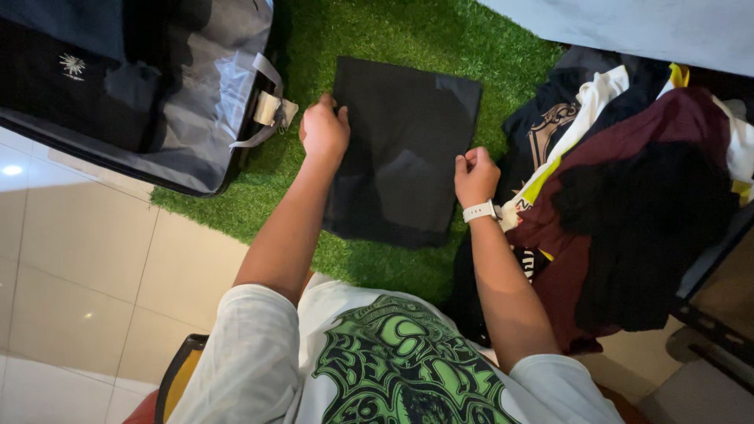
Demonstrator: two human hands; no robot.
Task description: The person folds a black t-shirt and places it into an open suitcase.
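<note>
On the green turf mat point(408, 31), head view: a folded black garment point(400, 149) lies flat, roughly rectangular. Left hand point(323, 129) sits at the garment's left edge, fingers curled shut on the cloth. Right hand point(474, 176) sits at the garment's right edge, closed in a fist pinching the fabric; a white watch band point(479, 211) circles that wrist. Left of the garment, an open dark suitcase point(133, 86) with a grey lining and a strap rests partly on the turf, partly on the pale tile floor point(78, 283). Right of the garment, a heap of clothes point(628, 204): maroon, black, white, yellow pieces tumbled together.
</note>
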